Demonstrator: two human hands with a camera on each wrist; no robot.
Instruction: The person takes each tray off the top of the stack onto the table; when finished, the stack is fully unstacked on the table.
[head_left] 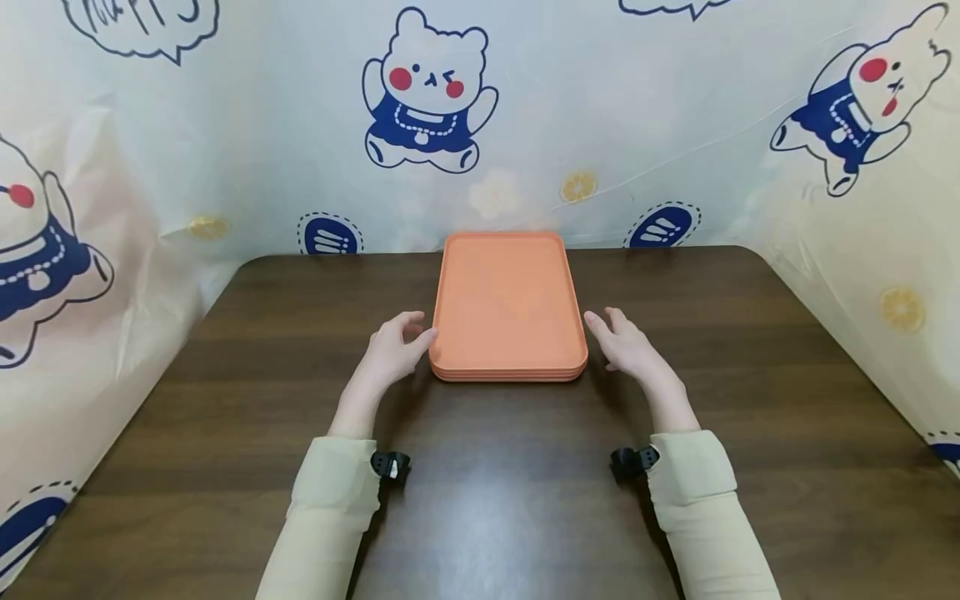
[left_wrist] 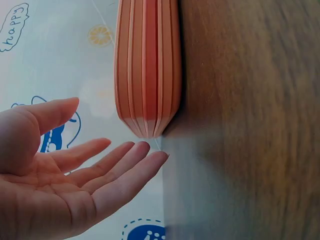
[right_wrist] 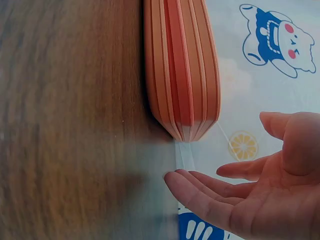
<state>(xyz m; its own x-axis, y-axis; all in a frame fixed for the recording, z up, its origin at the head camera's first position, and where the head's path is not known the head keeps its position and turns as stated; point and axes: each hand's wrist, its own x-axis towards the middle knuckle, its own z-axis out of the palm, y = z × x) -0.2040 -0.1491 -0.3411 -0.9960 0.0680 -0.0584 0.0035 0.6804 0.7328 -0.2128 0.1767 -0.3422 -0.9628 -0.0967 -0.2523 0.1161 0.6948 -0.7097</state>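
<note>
Left hand (head_left: pixel 393 348): fingers loosely spread, holding nothing, beside stacked trays (head_left: pixel 510 304); contact unclear
Right hand (head_left: pixel 628 348): likewise spread, empty, beside them
Table (head_left: pixel 487 517): brown wood
Sheet (head_left: pixel 285 108): pale, bear prints

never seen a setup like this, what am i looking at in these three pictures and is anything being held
There is no robot here: these are a person's bare left hand and right hand, in pale rolled sleeves.

The widest picture comes from a camera worn on the head, looking forward and down. The other two come from cameras on the wrists, one per hand, so the scene looks turned sideways.

On the dark wooden table sits a stack of orange trays; the wrist views show one redder layer among them. Behind is a sheet printed with cartoon bears.

Nothing is held. The hands flank the stack with relaxed fingers; whether the left thumb touches its edge is hard to tell.
</note>
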